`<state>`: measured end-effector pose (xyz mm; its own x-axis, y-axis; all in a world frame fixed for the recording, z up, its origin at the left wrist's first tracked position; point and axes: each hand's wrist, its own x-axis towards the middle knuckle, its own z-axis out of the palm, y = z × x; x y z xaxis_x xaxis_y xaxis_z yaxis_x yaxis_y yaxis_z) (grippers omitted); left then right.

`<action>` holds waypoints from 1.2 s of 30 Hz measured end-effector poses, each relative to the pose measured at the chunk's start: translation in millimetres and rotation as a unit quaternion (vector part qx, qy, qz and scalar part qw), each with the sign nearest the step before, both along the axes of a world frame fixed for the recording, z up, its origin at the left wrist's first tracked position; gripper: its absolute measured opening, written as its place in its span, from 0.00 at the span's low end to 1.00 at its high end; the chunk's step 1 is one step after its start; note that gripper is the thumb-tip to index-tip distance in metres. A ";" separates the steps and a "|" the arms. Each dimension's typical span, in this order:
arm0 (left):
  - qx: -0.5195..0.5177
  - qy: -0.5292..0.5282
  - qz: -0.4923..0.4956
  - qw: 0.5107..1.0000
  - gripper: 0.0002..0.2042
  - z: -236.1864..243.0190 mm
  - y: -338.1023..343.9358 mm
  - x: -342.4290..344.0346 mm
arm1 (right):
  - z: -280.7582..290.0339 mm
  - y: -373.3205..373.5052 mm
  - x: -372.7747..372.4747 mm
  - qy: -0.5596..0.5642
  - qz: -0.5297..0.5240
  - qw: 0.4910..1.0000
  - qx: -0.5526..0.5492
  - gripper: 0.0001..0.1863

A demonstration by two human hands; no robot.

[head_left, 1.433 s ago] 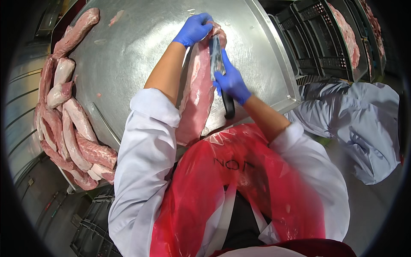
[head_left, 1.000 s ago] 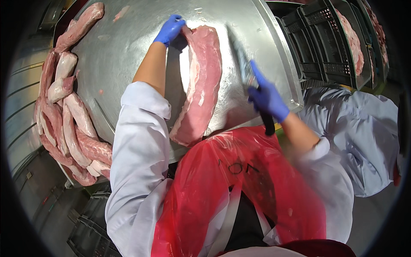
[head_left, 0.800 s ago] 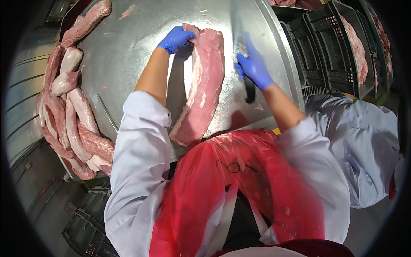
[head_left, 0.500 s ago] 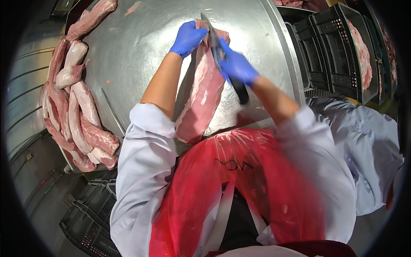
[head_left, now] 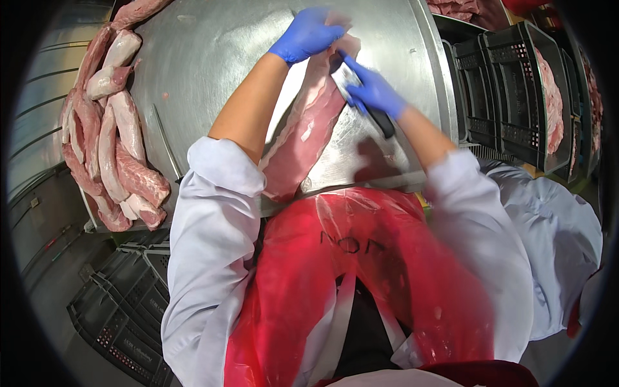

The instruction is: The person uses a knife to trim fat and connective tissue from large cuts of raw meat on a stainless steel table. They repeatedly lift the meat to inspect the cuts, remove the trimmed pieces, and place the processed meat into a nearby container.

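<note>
A long slab of pale pink meat (head_left: 316,132) with a whitish fatty strip lies lengthwise on the metal table in front of me. My left hand (head_left: 307,35), in a blue glove, pinches the slab's far end, which is smeared by motion. In my right hand (head_left: 377,89), also gloved in blue, is a knife (head_left: 382,121) with a black handle. Its blade lies flat along the meat's right side, just nearer to me than my left hand. The tip of the blade is hard to make out.
Several long meat pieces (head_left: 122,148) are heaped along the left edge of the metal table (head_left: 213,71). A thin sharpening steel (head_left: 166,143) rests beside them. Black crates (head_left: 512,90) with meat stand at the right, and more crates (head_left: 129,309) at lower left. Another person's pale sleeve (head_left: 548,232) is at right.
My left hand has shifted right and away from me with the meat's far end. The knife has moved down and right, its blade now turned flatter. The slab's far end has swung right.
</note>
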<state>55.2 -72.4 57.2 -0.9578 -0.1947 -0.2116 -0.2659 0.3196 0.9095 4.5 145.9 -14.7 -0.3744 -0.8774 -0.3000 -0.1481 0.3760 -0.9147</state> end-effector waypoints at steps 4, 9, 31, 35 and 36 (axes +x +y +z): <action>-0.013 0.049 0.067 0.996 0.17 -25.0 -18.9 -1.0 | 1.7 -19.9 0.3 -0.040 0.025 0.999 0.021 0.38; 0.017 0.047 0.082 0.995 0.10 -6.4 -9.3 4.4 | -24.5 31.5 24.9 -0.034 0.055 0.998 -0.011 0.37; 0.001 0.119 0.178 0.977 0.11 77.2 -13.8 60.7 | -8.8 -6.7 81.5 -0.057 0.170 0.984 0.003 0.39; -0.004 0.148 0.237 0.960 0.12 89.1 -36.8 87.8 | 29.1 30.3 106.1 0.010 0.243 0.964 0.109 0.40; 0.000 0.142 0.276 0.951 0.12 100.0 -40.0 100.0 | 9.2 50.1 105.5 0.037 0.238 0.970 0.004 0.40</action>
<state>155.2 -112.5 157.2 -0.7288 -0.6836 0.0401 -0.1369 0.2029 0.9696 110.0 196.0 -5.5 0.0523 -0.9538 -0.2957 -0.3726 0.2561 -0.8920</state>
